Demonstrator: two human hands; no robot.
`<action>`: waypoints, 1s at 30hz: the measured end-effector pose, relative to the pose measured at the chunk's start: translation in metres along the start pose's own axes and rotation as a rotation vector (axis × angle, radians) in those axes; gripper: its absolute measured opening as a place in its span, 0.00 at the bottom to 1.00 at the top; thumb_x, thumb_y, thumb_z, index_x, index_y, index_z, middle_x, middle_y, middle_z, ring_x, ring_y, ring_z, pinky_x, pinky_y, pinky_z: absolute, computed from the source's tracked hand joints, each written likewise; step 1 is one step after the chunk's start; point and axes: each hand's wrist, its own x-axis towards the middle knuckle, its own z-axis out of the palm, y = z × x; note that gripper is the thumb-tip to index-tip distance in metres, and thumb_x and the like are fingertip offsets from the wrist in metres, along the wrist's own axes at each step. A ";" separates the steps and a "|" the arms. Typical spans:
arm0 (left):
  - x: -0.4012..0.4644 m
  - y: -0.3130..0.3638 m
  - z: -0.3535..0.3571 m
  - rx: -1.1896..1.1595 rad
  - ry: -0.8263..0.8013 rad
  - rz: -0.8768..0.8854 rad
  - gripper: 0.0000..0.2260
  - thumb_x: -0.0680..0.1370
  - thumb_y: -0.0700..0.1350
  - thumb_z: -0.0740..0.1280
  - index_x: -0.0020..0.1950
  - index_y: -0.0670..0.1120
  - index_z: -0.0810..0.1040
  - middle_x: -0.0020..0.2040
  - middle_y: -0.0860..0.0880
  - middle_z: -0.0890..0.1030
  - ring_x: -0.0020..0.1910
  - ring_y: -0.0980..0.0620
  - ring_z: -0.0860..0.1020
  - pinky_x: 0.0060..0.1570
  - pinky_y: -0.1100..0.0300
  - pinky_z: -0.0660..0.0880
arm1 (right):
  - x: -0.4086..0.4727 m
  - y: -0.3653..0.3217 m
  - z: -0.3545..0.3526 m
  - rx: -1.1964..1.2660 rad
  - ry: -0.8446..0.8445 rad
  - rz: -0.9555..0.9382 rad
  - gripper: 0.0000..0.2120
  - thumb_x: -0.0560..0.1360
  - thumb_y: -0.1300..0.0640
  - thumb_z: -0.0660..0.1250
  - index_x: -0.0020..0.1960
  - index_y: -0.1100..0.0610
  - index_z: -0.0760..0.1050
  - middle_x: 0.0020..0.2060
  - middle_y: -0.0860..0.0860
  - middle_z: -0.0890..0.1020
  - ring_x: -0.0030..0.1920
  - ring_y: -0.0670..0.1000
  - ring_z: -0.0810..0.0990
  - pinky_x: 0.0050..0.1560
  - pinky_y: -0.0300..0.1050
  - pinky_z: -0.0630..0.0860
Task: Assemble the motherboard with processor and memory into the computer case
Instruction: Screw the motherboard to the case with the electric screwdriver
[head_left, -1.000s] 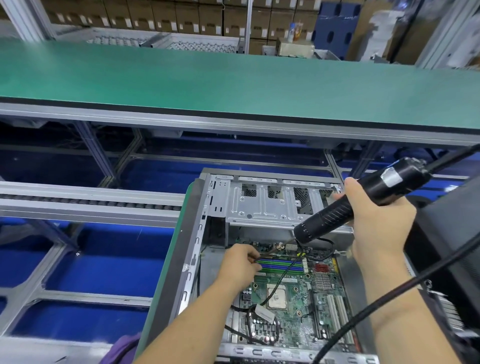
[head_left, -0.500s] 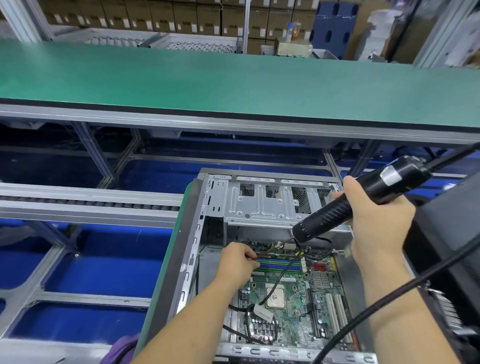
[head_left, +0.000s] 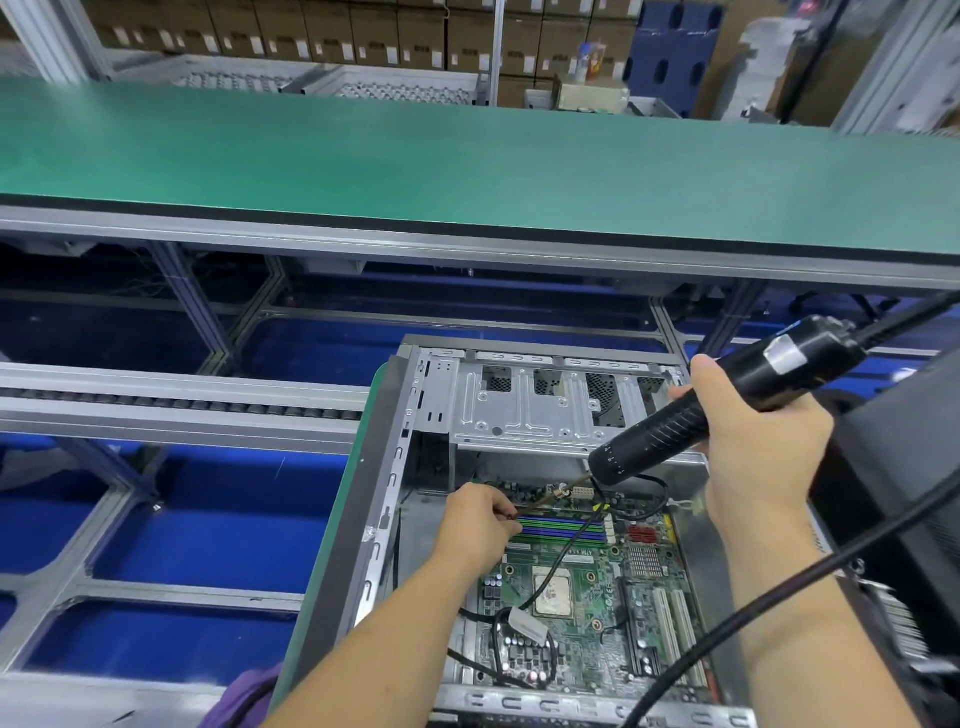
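motherboard (head_left: 587, 613) inside case (head_left: 524, 410) — conveyor (head_left: 467, 171) behind

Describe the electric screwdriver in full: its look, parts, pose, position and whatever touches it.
The electric screwdriver is a black, plastic-looking cylinder with a ribbed front section marked with white scale lines and a silvery label near its rear. A black cable leaves the rear end toward the upper right. It slants down to the left over the open computer case, its thin metal bit aimed at the motherboard edge. The right hand grips its middle; the left hand pinches at the bit tip.
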 end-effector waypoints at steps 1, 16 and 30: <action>0.000 0.000 0.000 0.001 0.001 0.002 0.03 0.75 0.42 0.74 0.46 0.48 0.82 0.39 0.54 0.78 0.36 0.58 0.75 0.37 0.68 0.72 | 0.000 0.000 0.000 -0.003 0.001 0.001 0.06 0.63 0.45 0.79 0.37 0.40 0.82 0.36 0.50 0.85 0.45 0.61 0.86 0.52 0.66 0.82; 0.001 -0.001 0.002 0.024 0.007 0.023 0.03 0.76 0.42 0.74 0.45 0.48 0.81 0.38 0.55 0.77 0.35 0.60 0.74 0.34 0.71 0.69 | 0.000 0.001 0.000 -0.025 -0.006 -0.022 0.07 0.63 0.44 0.78 0.37 0.40 0.81 0.35 0.47 0.84 0.43 0.58 0.86 0.51 0.66 0.82; 0.001 -0.004 0.004 0.284 -0.014 0.099 0.04 0.79 0.40 0.68 0.46 0.44 0.82 0.49 0.44 0.82 0.48 0.45 0.81 0.48 0.55 0.80 | -0.022 -0.006 0.016 -0.120 -0.386 -0.209 0.06 0.67 0.48 0.77 0.42 0.47 0.83 0.37 0.49 0.86 0.41 0.57 0.86 0.48 0.55 0.83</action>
